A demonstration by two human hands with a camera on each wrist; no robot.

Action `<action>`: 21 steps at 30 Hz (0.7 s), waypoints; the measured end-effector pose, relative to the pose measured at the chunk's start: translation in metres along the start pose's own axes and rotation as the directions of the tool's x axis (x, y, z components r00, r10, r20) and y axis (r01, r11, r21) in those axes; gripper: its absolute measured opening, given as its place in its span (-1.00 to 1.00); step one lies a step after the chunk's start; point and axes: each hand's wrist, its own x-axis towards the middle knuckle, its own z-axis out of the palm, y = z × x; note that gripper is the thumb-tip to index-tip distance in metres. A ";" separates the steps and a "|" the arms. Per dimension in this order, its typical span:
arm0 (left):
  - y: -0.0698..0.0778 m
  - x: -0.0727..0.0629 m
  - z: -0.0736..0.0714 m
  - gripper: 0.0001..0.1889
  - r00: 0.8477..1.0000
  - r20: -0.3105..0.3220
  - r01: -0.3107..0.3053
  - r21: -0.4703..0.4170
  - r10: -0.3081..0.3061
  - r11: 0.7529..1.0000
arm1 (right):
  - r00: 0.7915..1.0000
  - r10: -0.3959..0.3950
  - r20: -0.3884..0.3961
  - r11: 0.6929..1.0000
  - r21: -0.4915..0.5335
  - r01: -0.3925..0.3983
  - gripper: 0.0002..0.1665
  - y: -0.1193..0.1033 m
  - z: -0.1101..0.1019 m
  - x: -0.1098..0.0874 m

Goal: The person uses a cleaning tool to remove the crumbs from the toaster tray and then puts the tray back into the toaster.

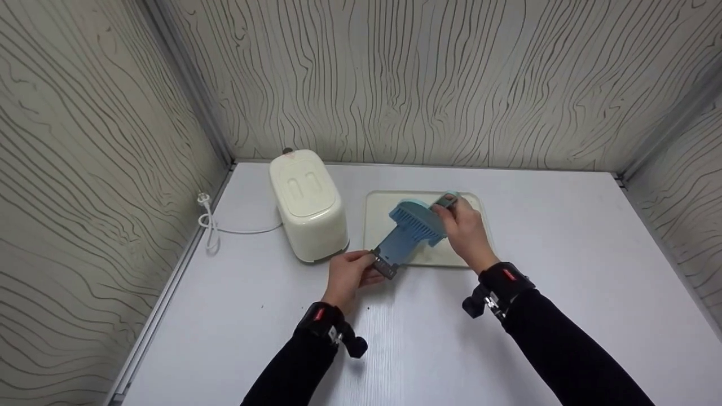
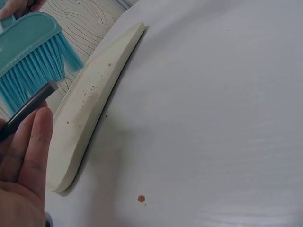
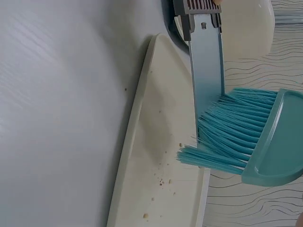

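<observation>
A teal hand brush (image 1: 420, 215) is gripped by its handle in my right hand (image 1: 465, 231). With my left hand (image 1: 347, 273) I pinch the grey end of a long, flat metal crumb tray (image 3: 206, 66) between thumb and fingers. The crumb tray is held aslant above a cream serving tray (image 1: 373, 217). In the right wrist view the brush's bristles (image 3: 232, 127) lie across the far part of the crumb tray. Brown crumbs (image 2: 92, 87) are scattered over the cream tray below.
A cream toaster (image 1: 309, 192) with a lid on top stands left of the serving tray. Its white cord and plug (image 1: 207, 211) lie at the table's left edge. One larger crumb (image 2: 141, 198) rests on the white table. Patterned walls (image 1: 395, 84) enclose the back and sides.
</observation>
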 end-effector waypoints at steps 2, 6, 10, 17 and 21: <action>-0.001 0.001 0.000 -0.66 1.000 0.001 -0.001 -0.007 0.001 1.000 | 1.000 0.003 -0.011 1.000 -0.018 -0.003 -0.84 0.002 -0.001 0.000; -0.001 0.000 0.000 -0.68 1.000 0.006 -0.008 -0.030 0.009 1.000 | 1.000 0.018 -0.011 0.999 -0.042 -0.019 -0.82 0.007 -0.003 0.000; -0.001 -0.001 0.000 -0.70 1.000 0.016 -0.020 -0.046 0.021 0.999 | 0.999 0.032 -0.018 0.998 -0.052 -0.033 -0.81 0.012 -0.006 0.001; -0.001 0.000 0.000 -0.70 1.000 0.014 -0.020 -0.051 0.020 0.998 | 0.998 0.032 -0.059 0.997 -0.065 -0.036 -0.81 0.019 -0.008 0.002; -0.002 0.000 0.000 -0.69 1.000 0.005 -0.018 -0.047 0.019 0.999 | 0.995 0.073 -0.067 0.995 -0.068 -0.078 -0.79 0.020 -0.010 0.001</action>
